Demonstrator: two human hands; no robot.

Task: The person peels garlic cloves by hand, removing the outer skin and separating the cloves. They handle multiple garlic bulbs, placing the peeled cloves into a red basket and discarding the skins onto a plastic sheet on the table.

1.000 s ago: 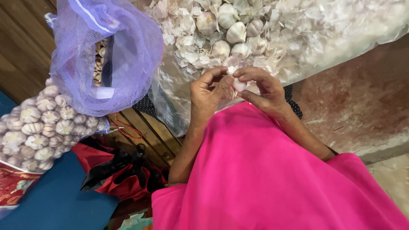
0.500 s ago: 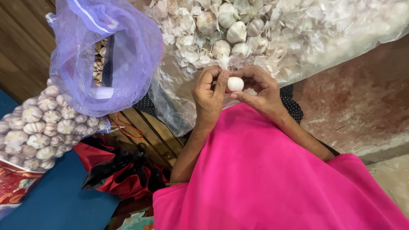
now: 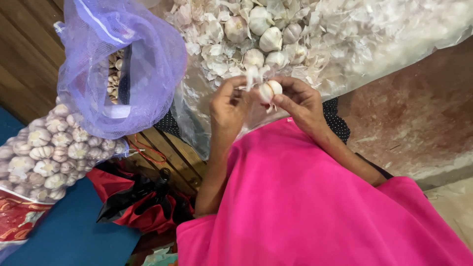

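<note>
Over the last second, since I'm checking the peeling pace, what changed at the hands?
The small white garlic bulb now sits in the right hand; the left hand has drawn aside, pulling a strip of papery skin off it. Unchanged: the purple mesh bag, the heap of garlic bulbs and skins.

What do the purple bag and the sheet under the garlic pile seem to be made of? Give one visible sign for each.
Purple bag: apparently plastic mesh, soft and slightly shiny; garlic shows through its fine weave.
Sheet: probably thin clear plastic film, glossy; it wrinkles, and dark shapes show through where it hangs over the edge.
</note>
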